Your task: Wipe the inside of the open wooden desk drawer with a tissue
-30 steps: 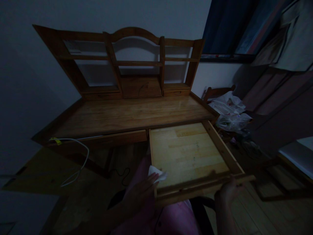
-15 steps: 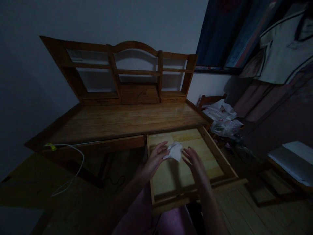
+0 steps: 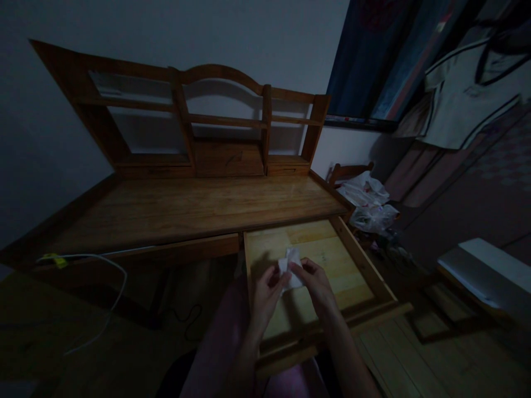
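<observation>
A small white tissue (image 3: 291, 266) is held between both hands over the pulled-out wooden drawer (image 3: 365, 260) of a desk. My left hand (image 3: 265, 296) pinches its left side with the fingers closed. On the tissue's right edge my right hand (image 3: 317, 284) grips it too. The drawer's pale floor shows nothing else on it. The room is dim.
The wooden desk (image 3: 199, 207) with a shelf hutch (image 3: 207, 124) stands against the wall. A white cable (image 3: 95, 287) hangs off its left front. A chair with plastic bags (image 3: 367, 202) stands to the right, clothes (image 3: 468, 88) hang beyond, and a low white-topped stand (image 3: 481, 268) sits at far right.
A second ago my right hand was at the drawer's front rail and my left held the tissue by the corner. Both hands then came together over the drawer and now grip the tissue.
</observation>
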Tool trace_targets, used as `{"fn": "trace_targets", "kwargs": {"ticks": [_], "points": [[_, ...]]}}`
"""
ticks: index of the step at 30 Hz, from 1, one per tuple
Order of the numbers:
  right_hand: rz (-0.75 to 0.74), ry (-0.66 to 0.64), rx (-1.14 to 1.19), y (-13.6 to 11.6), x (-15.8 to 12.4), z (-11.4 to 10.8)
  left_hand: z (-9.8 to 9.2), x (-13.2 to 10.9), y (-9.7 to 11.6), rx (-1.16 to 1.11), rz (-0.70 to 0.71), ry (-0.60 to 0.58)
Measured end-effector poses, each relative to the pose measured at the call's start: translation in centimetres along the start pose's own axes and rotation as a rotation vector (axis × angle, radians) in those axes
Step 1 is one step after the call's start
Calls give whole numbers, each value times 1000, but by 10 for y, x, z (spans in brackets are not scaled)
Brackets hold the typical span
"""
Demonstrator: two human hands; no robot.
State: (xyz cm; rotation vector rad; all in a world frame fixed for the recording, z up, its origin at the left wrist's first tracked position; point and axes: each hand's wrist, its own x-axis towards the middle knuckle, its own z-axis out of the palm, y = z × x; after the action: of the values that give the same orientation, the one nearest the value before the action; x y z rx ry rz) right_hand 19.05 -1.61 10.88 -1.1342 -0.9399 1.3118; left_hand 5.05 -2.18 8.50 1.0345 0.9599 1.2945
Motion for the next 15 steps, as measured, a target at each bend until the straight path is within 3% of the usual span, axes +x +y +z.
{"fn": "trace_targets", "kwargs": {"ticks": [2, 5, 9, 12, 14, 15], "points": [[11, -22, -34, 1, -1, 1, -2, -4, -4, 41, -3, 11], [96, -73, -26, 4, -5, 3, -10, -11, -8, 122, -32, 123], [119, -262, -119, 1, 2, -11, -28, -13, -5, 155, 11, 240], [-58, -289, -449, -17, 30, -54, -45, -10, -4, 209, 66, 312], [-321, -64, -806, -40, 56, -98, -55, -8, -6, 276, 95, 347], [-376, 40, -875, -53, 69, -122, -60, -6, -8, 310, 108, 363]]}}
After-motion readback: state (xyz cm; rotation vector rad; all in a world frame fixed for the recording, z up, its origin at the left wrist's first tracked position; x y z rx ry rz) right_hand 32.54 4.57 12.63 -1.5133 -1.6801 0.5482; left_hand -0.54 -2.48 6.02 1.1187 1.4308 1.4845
